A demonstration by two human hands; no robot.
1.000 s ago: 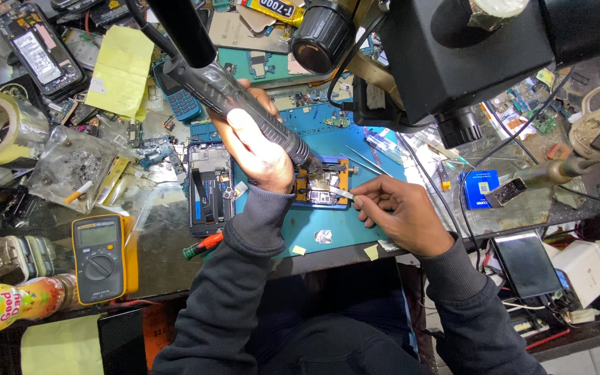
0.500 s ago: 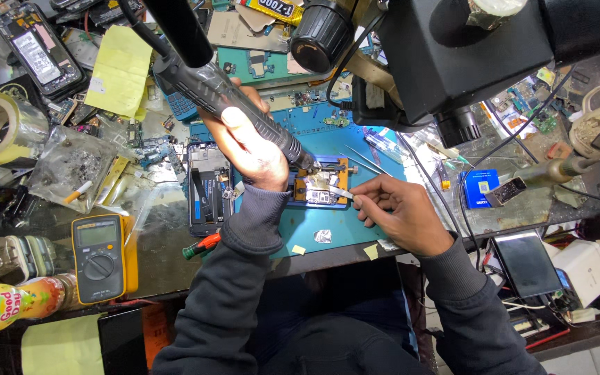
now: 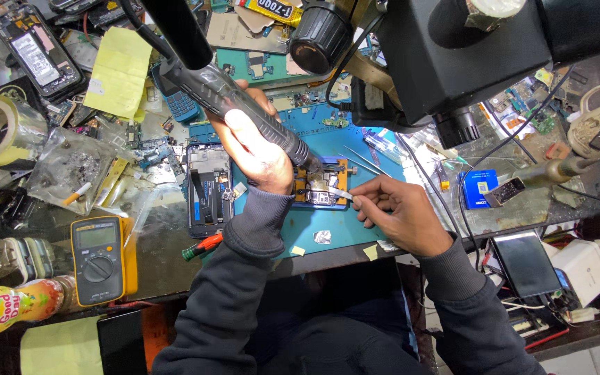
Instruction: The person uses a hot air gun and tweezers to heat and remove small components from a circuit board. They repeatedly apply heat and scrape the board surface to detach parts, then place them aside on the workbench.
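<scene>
A: My left hand (image 3: 262, 149) is wrapped around the hot-air wand (image 3: 237, 104); its nozzle sits over the clamped circuit board (image 3: 321, 184) on the blue mat (image 3: 314, 229), mid-tabletop.

B: And the right hand (image 3: 401, 212)?

A: Pinched on tweezers (image 3: 342, 194) at the board's right edge; I'd keep the nozzle steady and the tweezers light.

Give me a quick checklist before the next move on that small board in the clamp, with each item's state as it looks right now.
1. Left hand grips the black ribbed hot-air handle: ok.
2. Handle's nozzle tip sits over the small circuit board in the orange clamp: ok.
3. Right hand holds thin metal tweezers at the board's edge: ok.
4. Board lies on the blue work mat: ok.
5. Opened phone body lies apart from the clamp, left of it: ok.
6. Whether the tweezers touch a part: cannot tell.
</scene>
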